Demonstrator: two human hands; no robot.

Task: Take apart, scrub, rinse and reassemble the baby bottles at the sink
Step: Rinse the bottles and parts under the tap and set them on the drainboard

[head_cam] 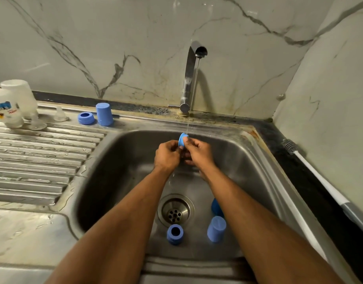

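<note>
Far left on the draining surface (33, 152): two bottle bodies (9, 107) stand inverted, likely so they drain. Beside them two clear teats (61, 114), then a blue collar ring (86, 118) and a blue cap (104, 114), mouth down. These look rinsed and parked, well apart from the basin.

Centre: left hand (166, 155) and right hand (199, 153) meet under the thin tap stream (191, 95). Fingers of both hands are curled and pinch a blue collar ring (183, 139) from either side, held on edge so water runs through its opening (rinse step, judging by position).

On the sink (115, 171) floor by the drain (175, 211): another blue ring (175, 234), a blue cap (216, 229), and a further blue piece half hidden by the right forearm. Probably awaiting rinse.

Far right: bottle brush (316, 173) lies along the dark ledge, within reach.
</note>
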